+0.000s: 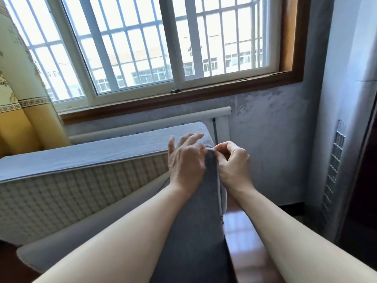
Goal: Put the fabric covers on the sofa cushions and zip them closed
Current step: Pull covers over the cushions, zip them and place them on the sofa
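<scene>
Forearms fill the bottom of the frame, ours, running up toward the middle where both hands meet at the top corner of the cushion [195, 211]. We see it standing on edge in its grey cover [189, 242], long axis going from the lower centre up to that corner, the narrow edge turned toward us.

Our left hand [186, 160] lies on the left face of the corner, fingers spread and fairly straight, pressing or steadying the fabric. Our right hand [232, 162] sits just right of the corner with fingers curled, thumb and forefinger pinching something small at the seam — we judge it to be the cover's edge or piping, since it is too small to be sure.

The zip [220, 193] runs down the right edge of the cushion, below the right hand, and a small dark pull seems to hang lower down near the frame's centre right. So the next closing move would lie along that edge, and the right hand is the nearer one. Whether the teeth are joined we cannot tell.

A second cushion [81, 172] lies behind at centre left, patterned face toward us, under the window [142, 48]. A curtain [18, 99] hangs at upper left.
</scene>
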{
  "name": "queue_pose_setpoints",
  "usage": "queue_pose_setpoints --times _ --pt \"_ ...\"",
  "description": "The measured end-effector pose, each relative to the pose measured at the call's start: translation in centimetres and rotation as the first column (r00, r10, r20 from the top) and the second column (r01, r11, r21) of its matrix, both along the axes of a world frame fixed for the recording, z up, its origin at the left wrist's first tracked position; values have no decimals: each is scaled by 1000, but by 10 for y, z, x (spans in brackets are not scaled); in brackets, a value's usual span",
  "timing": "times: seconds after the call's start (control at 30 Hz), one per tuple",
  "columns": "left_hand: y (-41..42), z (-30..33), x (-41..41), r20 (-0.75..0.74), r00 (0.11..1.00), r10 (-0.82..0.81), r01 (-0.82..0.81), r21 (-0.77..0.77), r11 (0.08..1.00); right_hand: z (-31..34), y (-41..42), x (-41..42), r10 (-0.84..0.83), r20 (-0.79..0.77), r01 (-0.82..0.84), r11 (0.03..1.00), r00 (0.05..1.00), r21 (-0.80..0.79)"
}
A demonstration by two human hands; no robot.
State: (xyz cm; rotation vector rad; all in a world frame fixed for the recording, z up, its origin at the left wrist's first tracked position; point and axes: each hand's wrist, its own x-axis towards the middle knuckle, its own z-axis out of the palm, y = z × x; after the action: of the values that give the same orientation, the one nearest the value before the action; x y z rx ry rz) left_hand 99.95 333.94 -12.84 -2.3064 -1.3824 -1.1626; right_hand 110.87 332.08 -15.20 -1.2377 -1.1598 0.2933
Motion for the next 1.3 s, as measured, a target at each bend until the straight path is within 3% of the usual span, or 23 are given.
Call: queue_pose_setpoints --times 0.23,0.7,1.0,1.3 --pt "6 -6 3 182 978 -101 95 39 995 -25 9 -1 -29 38 29 1000 999 12" --pt "19 -16 8 294 941 -166 108 203 973 -31 19 7 -70 15 68 994 997 89" --pt "22 -17 10 250 963 -102 47 218 975 -114 14 18 -51 4 51 987 999 -150" --pt "23 -26 12 301 945 -125 35 288 957 -190 16 9 -51 9 50 913 999 -404"
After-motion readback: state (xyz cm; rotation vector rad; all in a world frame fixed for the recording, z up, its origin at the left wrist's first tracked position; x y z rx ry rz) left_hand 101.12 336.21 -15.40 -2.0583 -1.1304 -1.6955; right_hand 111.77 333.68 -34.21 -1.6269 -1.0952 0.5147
